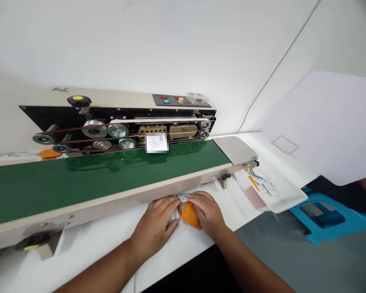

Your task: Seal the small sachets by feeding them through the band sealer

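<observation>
A small orange and white pouch is between my hands at the table's front side, just below the conveyor's edge. My left hand pinches its upper left edge, the thumb apart and lower down. The fingers of my right hand close on its upper right edge. Printed white material shows beside the orange part, partly covered by my left hand. Beyond my hands stands a band sealing machine with a green conveyor belt. A white rectangular piece, blurred out, is at the sealing rollers above the belt.
A white tray at the right holds several orange and white packets. Behind the machine at left lies another orange item. A blue stool stands on the floor at right, near part of another person. Black knobs jut below the conveyor.
</observation>
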Tool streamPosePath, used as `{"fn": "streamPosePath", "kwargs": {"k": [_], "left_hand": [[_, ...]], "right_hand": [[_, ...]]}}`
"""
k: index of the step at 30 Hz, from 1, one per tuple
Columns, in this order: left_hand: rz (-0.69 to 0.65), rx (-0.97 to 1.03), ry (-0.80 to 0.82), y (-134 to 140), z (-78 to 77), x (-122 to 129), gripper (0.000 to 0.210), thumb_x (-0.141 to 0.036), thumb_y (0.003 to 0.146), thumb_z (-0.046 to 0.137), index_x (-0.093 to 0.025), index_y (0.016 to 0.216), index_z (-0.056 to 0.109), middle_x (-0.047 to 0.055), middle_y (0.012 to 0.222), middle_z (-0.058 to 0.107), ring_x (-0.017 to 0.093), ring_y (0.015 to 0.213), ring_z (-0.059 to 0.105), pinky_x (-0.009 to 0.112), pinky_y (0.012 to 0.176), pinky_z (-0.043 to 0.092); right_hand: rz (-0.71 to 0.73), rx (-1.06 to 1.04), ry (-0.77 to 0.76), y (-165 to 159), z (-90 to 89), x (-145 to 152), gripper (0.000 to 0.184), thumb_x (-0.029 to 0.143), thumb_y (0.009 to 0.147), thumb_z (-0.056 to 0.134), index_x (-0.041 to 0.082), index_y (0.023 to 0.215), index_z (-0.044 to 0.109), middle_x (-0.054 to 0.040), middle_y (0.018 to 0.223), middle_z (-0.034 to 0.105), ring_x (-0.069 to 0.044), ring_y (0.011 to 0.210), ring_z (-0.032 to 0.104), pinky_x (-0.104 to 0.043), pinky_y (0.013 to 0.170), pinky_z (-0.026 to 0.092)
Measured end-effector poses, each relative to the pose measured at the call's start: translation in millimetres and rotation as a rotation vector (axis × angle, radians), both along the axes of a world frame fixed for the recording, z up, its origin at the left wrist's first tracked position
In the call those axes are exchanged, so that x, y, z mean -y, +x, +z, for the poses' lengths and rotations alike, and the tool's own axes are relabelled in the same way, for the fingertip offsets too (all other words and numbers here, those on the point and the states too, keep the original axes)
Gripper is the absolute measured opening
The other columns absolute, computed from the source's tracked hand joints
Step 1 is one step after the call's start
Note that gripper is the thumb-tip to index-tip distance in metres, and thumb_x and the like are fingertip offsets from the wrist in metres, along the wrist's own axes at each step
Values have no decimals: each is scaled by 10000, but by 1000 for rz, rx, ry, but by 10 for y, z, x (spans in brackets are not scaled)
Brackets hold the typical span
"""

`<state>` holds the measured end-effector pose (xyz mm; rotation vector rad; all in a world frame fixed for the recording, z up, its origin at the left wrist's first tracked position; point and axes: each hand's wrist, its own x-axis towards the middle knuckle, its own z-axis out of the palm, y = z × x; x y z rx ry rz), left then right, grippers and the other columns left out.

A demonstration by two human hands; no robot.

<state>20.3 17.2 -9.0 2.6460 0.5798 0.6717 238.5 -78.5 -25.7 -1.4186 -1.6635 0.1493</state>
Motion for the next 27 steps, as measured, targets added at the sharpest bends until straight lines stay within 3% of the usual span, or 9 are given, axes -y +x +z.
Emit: {"fn": "streamPosePath", "kwargs": {"k": [5,10,13,17,19,21,24,27], "left_hand": [[-14,67,-31,-7,53,24,450,-265,960,597,-213,1406,558,107,1382,649,317,1264,592,488,1087,481],[-5,86,-96,-12,76,55,408,-277,960,592,-220,1364,601,104,1324,682,312,1224,619,485,1084,495],[32,109,-138,-15,83,68,424,-293,957,590,-224,1376,592,111,1325,680,309,1216,628,480,1089,498],[18,135,-187,-25,57,84,491,-294,948,619,-229,1428,543,112,1367,657,298,1224,633,441,1069,521],[-31,137,-205,-30,27,86,438,-278,971,602,-254,1408,566,84,1288,704,267,1136,680,391,1007,555],[-59,140,-201,-36,-6,80,341,-255,1012,544,-275,1343,624,54,1141,752,230,1002,713,342,930,574],[-5,158,-150,-42,-40,59,301,-233,1041,478,-271,1245,696,54,1044,742,219,924,698,318,861,567],[79,113,-109,-32,-36,42,304,-222,1019,484,-271,1184,735,68,1017,698,238,884,667,324,772,562]], "right_hand": [[-181,-391,-67,-12,26,103,222,268,963,588,271,1130,735,-56,1093,776,-247,1007,720,-420,922,582],[-333,-806,-98,31,-39,73,275,406,901,686,214,1097,699,-60,1012,772,-239,923,730,-381,845,606],[-293,-851,-99,32,-50,64,292,423,880,704,221,1091,701,-61,1017,770,-245,931,729,-382,841,607],[-101,-727,-236,5,-20,121,226,403,879,708,234,1028,735,-50,936,767,-240,838,726,-366,767,606],[-2,-600,-254,0,15,141,176,373,892,698,242,999,750,-50,912,760,-238,821,716,-369,763,594],[41,-503,-160,7,43,138,125,338,900,687,253,961,755,-65,965,757,-255,914,705,-400,842,579],[-34,-543,35,30,24,110,71,309,900,685,253,902,729,-69,990,735,-256,989,679,-427,902,560],[-188,-753,34,35,-53,94,127,326,900,697,239,990,678,-48,936,718,-222,878,690,-397,825,588]]}}
